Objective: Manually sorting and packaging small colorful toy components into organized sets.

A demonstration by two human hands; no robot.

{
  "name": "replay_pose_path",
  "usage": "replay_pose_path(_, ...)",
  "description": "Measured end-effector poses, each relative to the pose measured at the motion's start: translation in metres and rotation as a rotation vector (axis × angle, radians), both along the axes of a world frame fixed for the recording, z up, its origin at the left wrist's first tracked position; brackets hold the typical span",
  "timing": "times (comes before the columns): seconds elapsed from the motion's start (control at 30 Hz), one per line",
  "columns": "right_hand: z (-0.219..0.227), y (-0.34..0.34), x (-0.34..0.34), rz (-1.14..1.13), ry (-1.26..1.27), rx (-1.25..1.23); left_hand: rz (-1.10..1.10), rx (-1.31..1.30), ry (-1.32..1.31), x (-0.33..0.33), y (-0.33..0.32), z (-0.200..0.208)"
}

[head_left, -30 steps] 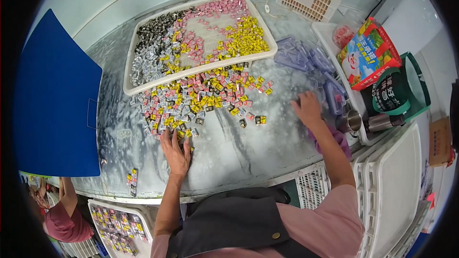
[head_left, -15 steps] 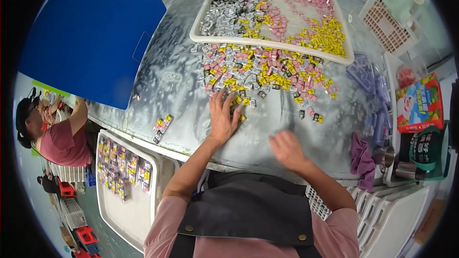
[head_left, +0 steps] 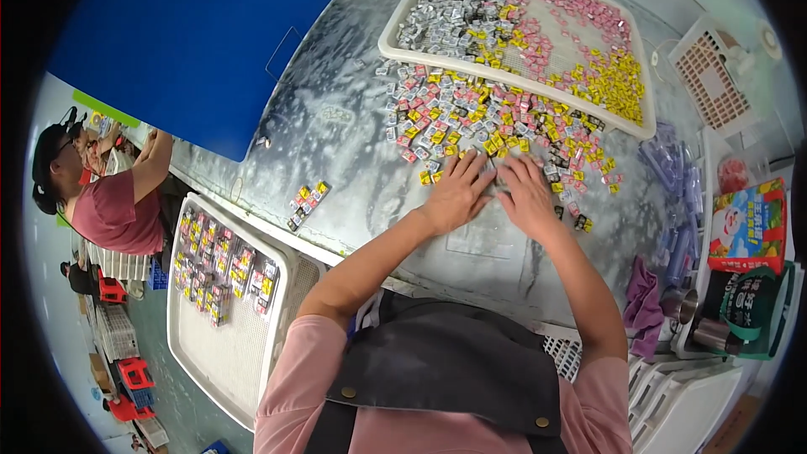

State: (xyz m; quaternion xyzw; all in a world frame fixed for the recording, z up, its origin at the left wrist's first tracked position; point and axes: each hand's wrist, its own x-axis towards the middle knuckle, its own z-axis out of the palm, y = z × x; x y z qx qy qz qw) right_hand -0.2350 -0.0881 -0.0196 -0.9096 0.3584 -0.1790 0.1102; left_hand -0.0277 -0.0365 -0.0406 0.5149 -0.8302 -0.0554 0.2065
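A loose pile of small wrapped pieces (head_left: 458, 105), coloured pink, yellow, silver and black, spreads over the grey table in front of me. My left hand (head_left: 454, 195) rests at the near edge of this pile with fingers spread. Close beside it, my right hand (head_left: 527, 193) touches the pile's near side, fingers stretched forward. Any pieces under the fingertips are hidden. Beyond the pile stands a white tray (head_left: 513, 77) of the same pieces, roughly sorted by colour. A short strip of pieces (head_left: 308, 205) lies apart near the table's front edge, left of my hands.
At lower left, a white tray (head_left: 197, 361) carries several grouped strips. A blue board (head_left: 193, 42) covers the far left, with another person (head_left: 113, 202) beside it. On the right are purple plastic pieces (head_left: 672, 176), a purple cloth (head_left: 643, 307), a metal cup (head_left: 677, 304) and a colourful package (head_left: 746, 225).
My right hand has moved forward from the near table to the pile, beside my left hand. The left hand stays at the pile's edge. The whole view has shifted slightly.
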Motion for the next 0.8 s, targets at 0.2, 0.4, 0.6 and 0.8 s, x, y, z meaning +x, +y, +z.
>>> replay_pose_path(0.2,0.010,0.003,-0.014,0.083,-0.096,0.187,-0.048,-0.067,0.079,0.054,0.010,0.004)
replay_pose_path(0.4,0.006,-0.034,0.034,-0.030,-0.116,-0.091,0.315,-0.055,-0.058,0.034,-0.015,0.013)
replay_pose_path(0.6,0.030,0.000,-0.009,-0.002,-0.195,0.104,0.228,-0.021,-0.058,0.035,0.046,0.012)
replay_pose_path(0.8,0.021,0.080,-0.039,-0.079,-0.229,0.125,0.025,0.055,0.092,0.000,0.111,0.018)
